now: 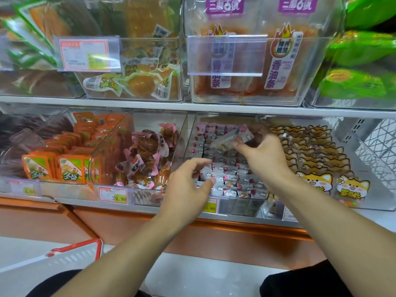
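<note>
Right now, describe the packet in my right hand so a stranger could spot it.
On the lower shelf, a clear bin of small white packets sits between brown snacks and cat-printed packs. Above its far end the right hand pinches one packet: it alone is lifted and tilted, the rest lie in rows.

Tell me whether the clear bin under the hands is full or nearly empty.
Well stocked: small white-and-pink packets fill the clear bin in rows from front wall to back. The right hand pinches one packet above them.
</note>
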The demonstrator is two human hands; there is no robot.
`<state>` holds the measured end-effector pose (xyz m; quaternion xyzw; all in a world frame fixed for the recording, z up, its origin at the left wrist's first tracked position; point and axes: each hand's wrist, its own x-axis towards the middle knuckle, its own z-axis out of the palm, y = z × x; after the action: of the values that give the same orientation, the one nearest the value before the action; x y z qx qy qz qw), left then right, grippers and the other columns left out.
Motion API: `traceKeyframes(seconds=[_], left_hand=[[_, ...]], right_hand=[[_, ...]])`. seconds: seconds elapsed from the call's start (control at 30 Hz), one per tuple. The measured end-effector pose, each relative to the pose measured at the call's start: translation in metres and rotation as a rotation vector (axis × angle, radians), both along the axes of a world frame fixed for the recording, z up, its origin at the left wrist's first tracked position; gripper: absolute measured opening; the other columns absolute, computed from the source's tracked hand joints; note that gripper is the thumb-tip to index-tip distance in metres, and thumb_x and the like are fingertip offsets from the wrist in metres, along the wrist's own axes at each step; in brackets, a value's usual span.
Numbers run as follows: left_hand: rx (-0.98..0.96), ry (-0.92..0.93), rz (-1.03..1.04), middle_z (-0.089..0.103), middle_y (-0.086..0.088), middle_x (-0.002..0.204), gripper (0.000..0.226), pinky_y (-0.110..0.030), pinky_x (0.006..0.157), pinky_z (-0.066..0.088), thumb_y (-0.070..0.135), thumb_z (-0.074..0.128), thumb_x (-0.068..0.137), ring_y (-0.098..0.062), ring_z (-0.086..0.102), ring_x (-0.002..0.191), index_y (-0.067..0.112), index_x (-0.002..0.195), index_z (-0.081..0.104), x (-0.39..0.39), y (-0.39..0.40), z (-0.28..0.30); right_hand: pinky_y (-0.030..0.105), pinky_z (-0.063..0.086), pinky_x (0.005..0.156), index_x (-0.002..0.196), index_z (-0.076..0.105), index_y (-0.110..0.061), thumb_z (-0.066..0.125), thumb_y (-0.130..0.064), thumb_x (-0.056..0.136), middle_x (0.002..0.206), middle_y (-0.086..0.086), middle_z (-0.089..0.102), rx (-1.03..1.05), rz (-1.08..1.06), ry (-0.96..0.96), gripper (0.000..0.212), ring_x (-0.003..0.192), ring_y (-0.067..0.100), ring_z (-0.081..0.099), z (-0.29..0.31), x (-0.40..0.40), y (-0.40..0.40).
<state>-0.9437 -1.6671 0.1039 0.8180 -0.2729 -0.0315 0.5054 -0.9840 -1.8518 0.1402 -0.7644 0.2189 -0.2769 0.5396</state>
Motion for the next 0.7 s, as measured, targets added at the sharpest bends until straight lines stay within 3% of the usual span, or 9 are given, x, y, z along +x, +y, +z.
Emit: traceKeyframes(seconds=[0.17,0.27,0.33,0.5,0.6,0.7], left_hand=[[0.288,-0.327,-0.106,0.055,0.011,0.134,0.043,-0.011,0.105,0.022,0.035,0.068,0.094,0.001,0.039,0.124,0.025,0.134,0.058,-0.002,-0.009,-0.009],[0.342,-0.385,-0.129,0.051,0.009,0.137,0.049,-0.012,0.106,0.017,0.041,0.066,0.093,-0.003,0.035,0.130,0.023,0.137,0.055,0.001,-0.012,-0.011],[0.357,-0.397,-0.134,0.050,0.009,0.138,0.051,-0.015,0.106,0.018,0.045,0.065,0.093,-0.005,0.034,0.132,0.024,0.138,0.054,0.004,-0.012,-0.012],[0.379,-0.381,-0.157,0.049,0.006,0.137,0.053,-0.019,0.108,0.025,0.050,0.064,0.093,-0.008,0.034,0.133,0.023,0.137,0.054,0.007,-0.009,-0.016],[0.406,-0.371,-0.163,0.048,0.005,0.136,0.055,-0.022,0.108,0.028,0.051,0.065,0.092,-0.010,0.034,0.132,0.021,0.136,0.054,0.008,-0.007,-0.017],[0.428,-0.378,-0.180,0.048,0.003,0.136,0.056,-0.024,0.110,0.028,0.050,0.066,0.091,-0.012,0.034,0.132,0.019,0.136,0.054,0.007,-0.006,-0.017]], right_hand=[[0.027,0.053,0.075,0.113,0.056,-0.030,0.079,-0.027,0.087,0.111,-0.008,0.069,-0.311,0.048,0.012,0.035,0.091,0.012,0.066,-0.014,0.033,-0.006],[0.002,0.045,0.067,0.114,0.056,-0.029,0.079,-0.022,0.088,0.112,-0.011,0.068,-0.432,0.130,0.050,0.035,0.084,-0.001,0.064,-0.022,0.044,-0.008],[-0.004,0.039,0.065,0.111,0.055,-0.033,0.078,-0.021,0.088,0.112,-0.016,0.063,-0.443,0.173,0.086,0.035,0.084,-0.009,0.060,-0.024,0.048,-0.009],[-0.001,0.037,0.069,0.112,0.052,-0.039,0.076,-0.027,0.089,0.109,-0.021,0.061,-0.543,0.256,0.148,0.035,0.094,0.003,0.064,-0.021,0.051,-0.011],[0.015,0.047,0.068,0.110,0.047,-0.044,0.075,-0.032,0.090,0.113,-0.014,0.065,-0.561,0.260,0.166,0.037,0.088,0.008,0.067,-0.018,0.054,-0.009],[0.019,0.048,0.044,0.117,0.045,-0.045,0.070,-0.033,0.094,0.107,-0.013,0.062,-0.558,0.231,0.246,0.036,0.061,0.006,0.066,-0.019,0.058,-0.010]])
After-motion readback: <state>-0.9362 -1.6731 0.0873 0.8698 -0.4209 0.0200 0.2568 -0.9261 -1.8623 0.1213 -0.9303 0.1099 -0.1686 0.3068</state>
